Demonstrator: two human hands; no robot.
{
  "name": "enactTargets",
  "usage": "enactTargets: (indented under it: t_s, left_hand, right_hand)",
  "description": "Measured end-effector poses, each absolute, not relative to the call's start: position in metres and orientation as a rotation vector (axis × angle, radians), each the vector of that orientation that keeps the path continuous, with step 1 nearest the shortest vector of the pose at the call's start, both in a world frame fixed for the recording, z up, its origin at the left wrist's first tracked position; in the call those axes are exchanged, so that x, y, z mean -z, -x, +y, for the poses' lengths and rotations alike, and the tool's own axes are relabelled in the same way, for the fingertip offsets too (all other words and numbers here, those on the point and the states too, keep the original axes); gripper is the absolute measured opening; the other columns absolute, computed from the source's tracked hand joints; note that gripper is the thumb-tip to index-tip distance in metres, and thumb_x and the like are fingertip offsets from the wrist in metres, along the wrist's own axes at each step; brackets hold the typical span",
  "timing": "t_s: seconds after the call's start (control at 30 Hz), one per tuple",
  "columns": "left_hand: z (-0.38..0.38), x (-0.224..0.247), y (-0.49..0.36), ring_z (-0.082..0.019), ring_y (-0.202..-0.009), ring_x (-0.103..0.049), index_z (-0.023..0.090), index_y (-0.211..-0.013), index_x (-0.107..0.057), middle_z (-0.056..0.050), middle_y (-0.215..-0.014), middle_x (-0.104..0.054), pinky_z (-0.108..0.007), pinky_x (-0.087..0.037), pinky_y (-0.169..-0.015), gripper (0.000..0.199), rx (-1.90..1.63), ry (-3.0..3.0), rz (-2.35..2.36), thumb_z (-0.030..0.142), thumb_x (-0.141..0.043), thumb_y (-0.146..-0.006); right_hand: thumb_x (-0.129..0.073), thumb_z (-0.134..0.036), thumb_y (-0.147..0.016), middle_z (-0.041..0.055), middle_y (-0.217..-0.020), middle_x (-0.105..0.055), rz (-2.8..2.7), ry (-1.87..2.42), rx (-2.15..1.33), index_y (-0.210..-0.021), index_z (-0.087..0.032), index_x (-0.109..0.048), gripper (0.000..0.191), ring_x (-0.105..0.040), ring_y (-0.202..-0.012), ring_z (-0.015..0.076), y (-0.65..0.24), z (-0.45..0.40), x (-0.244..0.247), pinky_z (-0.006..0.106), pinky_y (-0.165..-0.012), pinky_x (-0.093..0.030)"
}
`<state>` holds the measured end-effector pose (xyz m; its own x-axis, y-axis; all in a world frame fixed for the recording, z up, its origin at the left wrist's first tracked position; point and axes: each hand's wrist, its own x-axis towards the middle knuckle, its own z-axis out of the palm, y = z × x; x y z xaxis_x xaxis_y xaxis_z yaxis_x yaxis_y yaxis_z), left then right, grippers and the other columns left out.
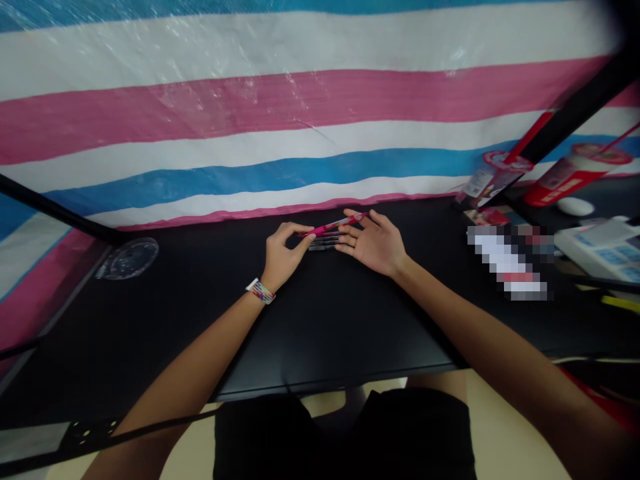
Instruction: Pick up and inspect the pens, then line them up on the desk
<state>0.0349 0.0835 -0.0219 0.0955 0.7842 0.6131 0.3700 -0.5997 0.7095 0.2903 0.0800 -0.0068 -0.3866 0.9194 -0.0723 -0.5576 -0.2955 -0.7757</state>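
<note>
Over the black desk [320, 320], my left hand [284, 253] pinches one end of a pink pen [333, 225] between thumb and fingers. The pen points to the right, a little tilted, and has a clear part toward its far end. My right hand [374, 243] is turned palm up with its fingers spread; the pen's far end reaches its thumb and index finger, seemingly touching them. Just below the pen, several dark pens [324, 241] lie side by side on the desk between both hands. Their ends are partly hidden by my fingers.
A clear plastic lid [131, 258] lies at the left. To the right stand two drink cups [493, 175] with red straws, a white mouse [575, 206], a pale box-like item [603, 247] and a blurred-out item [510, 263]. A striped plastic sheet [300, 100] hangs behind the desk.
</note>
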Motion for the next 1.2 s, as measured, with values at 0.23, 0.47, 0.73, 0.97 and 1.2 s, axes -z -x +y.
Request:
enactTargets:
  t_s: [0.23, 0.47, 0.73, 0.97, 1.2]
  left_hand:
    - [0.086, 0.022, -0.037, -0.022, -0.096, -0.075, 0.027, -0.106, -0.083, -0.004, -0.102, -0.082, -0.042, -0.061, -0.096, 0.007, -1.426, -1.984, 1.149, 0.032, -0.082, -0.101]
    - [0.09, 0.023, -0.037, -0.023, -0.099, -0.077, 0.027, -0.104, -0.082, -0.004, -0.103, -0.083, -0.043, -0.063, -0.097, 0.004, -1.437, -1.973, 1.184, 0.027, -0.081, -0.1]
    - [0.105, 0.029, -0.032, -0.027, -0.106, -0.079, 0.03, -0.105, -0.085, -0.003, -0.106, -0.087, -0.049, -0.062, -0.104, 0.008, -1.364, -1.924, 1.34, 0.026, -0.08, -0.1]
    - [0.111, 0.035, -0.031, -0.024, -0.11, -0.083, 0.026, -0.108, -0.079, -0.004, -0.113, -0.086, -0.045, -0.064, -0.107, 0.014, -1.334, -1.866, 1.345, 0.016, -0.072, -0.101]
    - [0.115, 0.042, -0.03, -0.026, -0.104, -0.081, 0.026, -0.099, -0.079, -0.004, -0.104, -0.086, -0.049, -0.062, -0.103, 0.011, -1.355, -1.917, 1.369, 0.016, -0.076, -0.097]
  right_hand:
    - [-0.096, -0.044, -0.082, 0.0014, -0.084, -0.077, -0.984, 0.783, -1.405, -0.098, -0.025, -0.084, 0.027, -0.072, -0.073, 0.0168, -0.286, 0.086, 0.018, 0.038, -0.081, -0.065]
    - [-0.092, -0.052, -0.085, 0.005, -0.09, -0.081, -1.071, 0.9, -1.23, -0.095, -0.025, -0.084, 0.03, -0.075, -0.074, 0.0191, -0.291, 0.095, 0.024, 0.04, -0.077, -0.067]
    - [-0.083, -0.037, -0.092, 0.0073, -0.113, -0.086, -1.452, 1.029, -0.682, -0.108, -0.027, -0.086, 0.019, -0.082, -0.102, 0.0282, -0.302, 0.106, 0.037, 0.053, -0.104, -0.067]
    - [-0.07, -0.028, -0.101, 0.0074, -0.116, -0.087, -1.717, 1.179, -0.319, -0.113, -0.026, -0.085, 0.02, -0.08, -0.107, 0.0298, -0.303, 0.108, 0.044, 0.052, -0.103, -0.064]
    - [-0.062, -0.029, -0.107, 0.0114, -0.114, -0.084, -1.896, 1.302, -0.194, -0.113, -0.026, -0.082, 0.021, -0.073, -0.112, 0.036, -0.305, 0.101, 0.035, 0.056, -0.102, -0.059]
